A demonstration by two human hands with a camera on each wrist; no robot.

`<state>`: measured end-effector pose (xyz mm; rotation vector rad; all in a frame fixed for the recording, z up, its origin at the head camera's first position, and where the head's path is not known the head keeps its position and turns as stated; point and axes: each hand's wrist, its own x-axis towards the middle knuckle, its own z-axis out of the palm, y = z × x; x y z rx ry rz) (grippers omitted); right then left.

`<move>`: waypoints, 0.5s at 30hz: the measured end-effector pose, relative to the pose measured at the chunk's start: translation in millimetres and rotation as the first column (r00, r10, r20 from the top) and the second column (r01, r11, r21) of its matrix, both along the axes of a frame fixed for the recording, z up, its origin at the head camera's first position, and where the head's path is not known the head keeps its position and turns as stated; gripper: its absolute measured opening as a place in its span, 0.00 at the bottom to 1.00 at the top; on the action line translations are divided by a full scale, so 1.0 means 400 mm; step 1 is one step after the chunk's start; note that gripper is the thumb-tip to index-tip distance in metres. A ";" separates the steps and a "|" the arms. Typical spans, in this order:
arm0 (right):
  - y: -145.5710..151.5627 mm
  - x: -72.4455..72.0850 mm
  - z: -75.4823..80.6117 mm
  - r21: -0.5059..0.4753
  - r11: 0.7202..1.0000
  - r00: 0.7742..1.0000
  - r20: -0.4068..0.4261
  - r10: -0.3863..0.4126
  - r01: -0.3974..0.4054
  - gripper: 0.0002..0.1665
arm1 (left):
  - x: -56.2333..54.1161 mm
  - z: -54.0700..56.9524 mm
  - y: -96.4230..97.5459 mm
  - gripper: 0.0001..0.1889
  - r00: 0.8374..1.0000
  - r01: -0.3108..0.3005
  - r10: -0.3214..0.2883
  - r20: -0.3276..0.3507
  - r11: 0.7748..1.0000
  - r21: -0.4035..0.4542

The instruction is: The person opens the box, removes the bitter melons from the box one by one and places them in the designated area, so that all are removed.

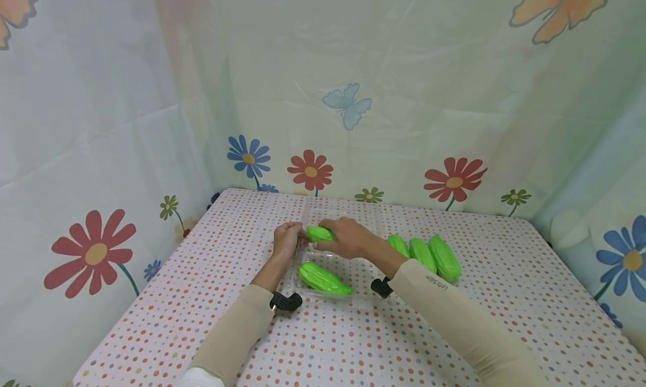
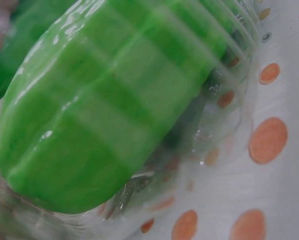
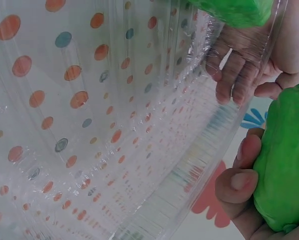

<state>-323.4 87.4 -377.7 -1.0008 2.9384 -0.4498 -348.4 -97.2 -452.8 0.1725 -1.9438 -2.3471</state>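
Observation:
In the head view, my right hand (image 1: 347, 238) grips a long, shiny bright-green vegetable, gourd-like in shape (image 1: 319, 233), above the far part of a clear plastic container (image 1: 323, 294). The right wrist view shows its fingers (image 3: 242, 180) curled round that held vegetable. At the container's left side, my left hand (image 1: 286, 240) pinches the rim, its fingers (image 3: 234, 75) seen through the clear wall in the right wrist view. A second green vegetable (image 2: 89, 125) lies inside the container's near part, its tapered end toward the right.
Right of the container, three more green vegetables (image 1: 423, 255) lie side by side on the dotted tablecloth (image 1: 343, 342), partly behind my right forearm. A flower-printed curtain (image 1: 378, 146) borders the table at the back and both sides.

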 end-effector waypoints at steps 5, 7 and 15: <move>0.004 -0.001 0.008 -0.040 0.999 1.000 -0.011 -0.027 0.026 0.33 | 0.001 0.001 0.000 0.16 1.000 0.014 -0.014 -0.005 1.000 0.003; 0.006 -0.001 0.012 -0.059 0.998 0.999 -0.011 -0.034 0.033 0.33 | 0.003 0.002 0.000 0.16 1.000 0.025 -0.025 -0.008 1.000 0.005; 0.025 0.001 0.025 -0.125 0.991 0.998 -0.032 -0.056 0.051 0.30 | 0.010 0.003 -0.002 0.18 0.998 0.061 -0.061 -0.011 0.998 0.002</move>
